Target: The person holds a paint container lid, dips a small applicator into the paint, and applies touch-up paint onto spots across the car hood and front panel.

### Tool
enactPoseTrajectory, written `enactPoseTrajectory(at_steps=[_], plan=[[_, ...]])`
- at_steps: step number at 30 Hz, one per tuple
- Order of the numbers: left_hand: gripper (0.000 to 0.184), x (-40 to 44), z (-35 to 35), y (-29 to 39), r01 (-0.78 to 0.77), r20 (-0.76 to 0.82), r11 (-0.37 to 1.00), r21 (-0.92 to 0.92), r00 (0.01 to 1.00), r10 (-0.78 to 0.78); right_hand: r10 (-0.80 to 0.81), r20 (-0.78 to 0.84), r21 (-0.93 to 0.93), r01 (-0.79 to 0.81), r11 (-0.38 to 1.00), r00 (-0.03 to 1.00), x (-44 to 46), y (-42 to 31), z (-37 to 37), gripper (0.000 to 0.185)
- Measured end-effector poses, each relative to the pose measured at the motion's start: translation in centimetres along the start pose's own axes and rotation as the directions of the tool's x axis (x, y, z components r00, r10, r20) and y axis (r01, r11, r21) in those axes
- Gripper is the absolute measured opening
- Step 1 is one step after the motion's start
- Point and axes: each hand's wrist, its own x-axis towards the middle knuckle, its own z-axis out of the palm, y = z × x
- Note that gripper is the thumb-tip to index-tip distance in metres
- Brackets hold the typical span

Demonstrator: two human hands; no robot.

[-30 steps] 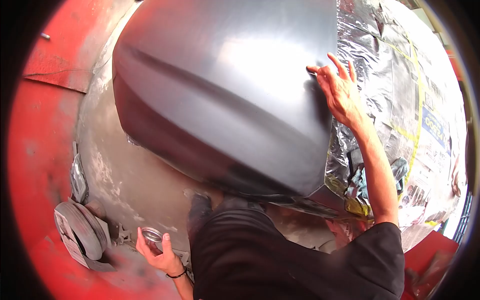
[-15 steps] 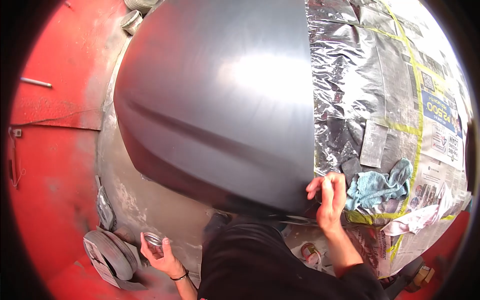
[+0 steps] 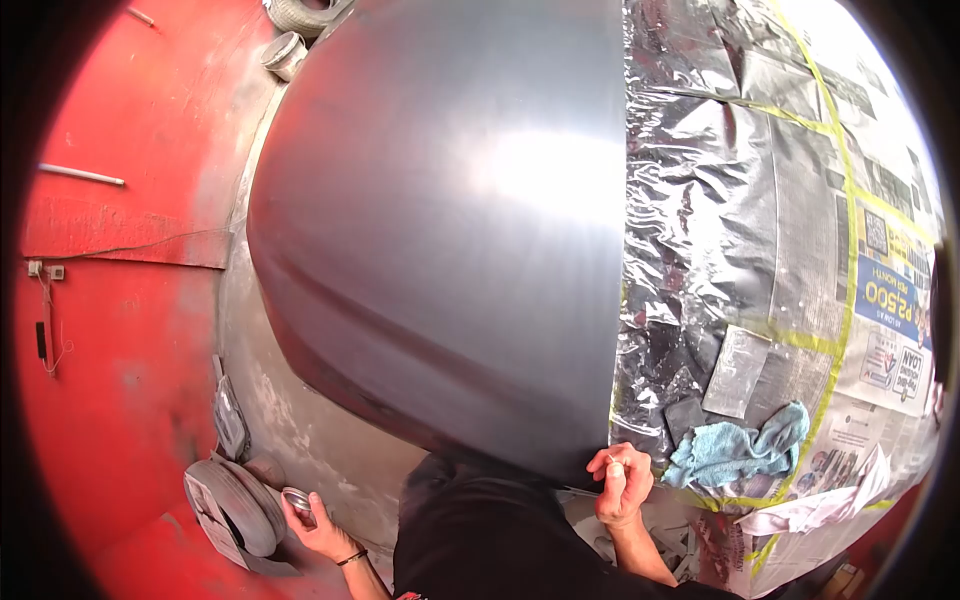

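Observation:
My left hand (image 3: 325, 535) is at the lower left, fingers curled around a small round metal tin (image 3: 296, 497). The tin is held away from the car, above the floor. My right hand (image 3: 622, 490) is at the near right corner of the dark grey car hood (image 3: 430, 250), with its fingers bent and drawn together. Anything between those fingers is too small or hidden to make out. Just right of this hand, a crumpled blue cloth (image 3: 735, 455) lies beside a dark pad (image 3: 685, 417) and a flat grey block (image 3: 738, 372).
Shiny plastic sheeting (image 3: 690, 210) and newspaper (image 3: 885, 370), joined with yellow tape (image 3: 838, 130), cover the car beyond the hood. A pale pink cloth (image 3: 820, 510) hangs at the right. Tires (image 3: 235, 505) and a bucket (image 3: 284, 55) stand along the red wall (image 3: 120, 350).
The view has tilted up and shifted, so the hood and cloths sit lower. My right hand's fingers have drawn closer together at the hood corner. The left hand keeps the tin.

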Motion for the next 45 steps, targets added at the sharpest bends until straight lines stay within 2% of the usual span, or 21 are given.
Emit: enactPoseTrajectory(at_steps=[3, 6, 11, 15, 19, 20, 22, 23, 25, 27, 29, 31, 34, 35, 37, 40, 43, 44, 45], plan=[[0.059, -0.5, 0.3, 0.5, 0.0, -0.03, 1.0, 0.019, 1.0, 0.0, 0.047, -0.014, -0.017, -0.047, 0.999, 0.999, 0.0, -0.4, 0.2, 0.007], [0.058, -0.7, -0.3, 0.4, -0.004, -0.043, 0.996, 0.09, 0.999, 0.008, -0.04, 0.066, -0.101, 0.046, 0.994, 0.997, 0.8, -0.3, -0.1, 0.006], [0.058, -0.3, 0.3, -1.5, 0.009, -0.042, 0.993, 0.122, 0.999, -0.004, -0.074, 0.049, -0.122, 0.08, 0.989, 0.996, 0.9, 0.1, 0.1, 0.008], [0.059, -0.2, 0.3, -4.1, -0.008, -0.026, 0.987, 0.162, 1.0, 0.012, -0.02, -0.002, -0.089, 0.019, 0.996, 1.0, 0.3, 0.1, 0.6, 0.011], [0.06, 0.5, -1.8, -7.5, 0.031, -0.025, 0.983, 0.182, 0.999, -0.027, 0.05, -0.039, -0.154, -0.055, 0.986, 0.998, 0.4, -0.7, 0.9, 0.012], [0.062, 0.8, -2.7, -8.5, 0.04, -0.013, 0.985, 0.169, 0.999, -0.038, 0.091, -0.019, -0.101, -0.093, 0.991, 0.996, 0.4, -0.6, 0.8, 0.014], [0.065, 1.5, -5.1, -10.4, 0.064, -0.02, 0.986, 0.154, 0.998, -0.062, 0.139, -0.037, -0.212, -0.144, 0.967, 0.99, 1.1, -2.4, 1.7, 0.013], [0.066, 2.0, -6.4, -11.5, 0.066, -0.017, 0.991, 0.114, 0.998, -0.065, 0.105, -0.072, -0.239, -0.12, 0.964, 0.992, 1.0, -2.6, 2.4, 0.013], [0.067, 3.0, -8.8, -13.8, 0.072, -0.018, 0.997, 0.033, 0.997, -0.071, -0.003, -0.173, -0.11, -0.016, 0.994, 0.985, 0.3, -3.7, 4.9, 0.014], [0.068, 4.5, -11.3, -15.8, 0.098, -0.008, 0.995, 0.01, 0.995, -0.098, -0.099, -0.198, -0.053, 0.091, 0.994, 0.975, -1.1, -6.1, 9.3, 0.014], [0.07, 6.0, -13.5, -17.6, 0.09, 0.007, 0.995, -0.031, 0.996, -0.09, -0.048, -0.228, 0.116, 0.076, 0.99, 0.973, -3.7, -8.1, 15.9, 0.014], [0.072, 7.8, -16.3, -19.5, 0.053, 0.008, 0.999, 0.012, 0.999, -0.053, 0.014, -0.109, 0.209, 0.009, 0.978, 0.994, -7.3, -9.6, 23.2, 0.013], [0.075, 10.0, -20.5, -22.3, 0.019, 0.003, 1.0, 0.019, 1.0, -0.019, 0.153, 0.197, 0.305, -0.209, 0.929, 0.968, -14.1, -10.0, 33.1, 0.013], [0.075, 10.7, -22.0, -22.7, 0.006, -0.006, 0.999, 0.05, 1.0, -0.006, 0.187, 0.292, 0.348, -0.286, 0.893, 0.938, -16.7, -10.2, 36.1, 0.013], [0.076, 12.3, -24.4, -23.9, -0.016, -0.012, 0.996, 0.089, 1.0, 0.017, 0.208, 0.475, 0.297, -0.378, 0.877, 0.855, -21.5, -10.3, 40.6, 0.014], [0.075, 14.4, -27.3, -24.7, -0.041, 0.016, 0.988, 0.146, 0.999, 0.039, 0.181, 0.685, 0.164, -0.391, 0.906, 0.706, -25.7, -11.1, 44.5, 0.016], [0.071, 17.0, -28.3, -24.4, -0.076, 0.077, 0.974, 0.214, 0.995, 0.061, 0.169, 0.691, 0.093, -0.319, 0.943, 0.703, -25.6, -12.2, 46.7, 0.014], [0.071, 18.0, -28.0, -24.4, -0.084, 0.094, 0.973, 0.215, 0.993, 0.065, 0.155, 0.656, 0.098, -0.287, 0.953, 0.738, -24.9, -12.4, 47.4, 0.015], [0.071, 19.1, -27.7, -24.3, -0.093, 0.112, 0.971, 0.219, 0.991, 0.069, 0.207, 0.621, 0.073, -0.319, 0.945, 0.756, -24.1, -12.9, 48.0, 0.016]])
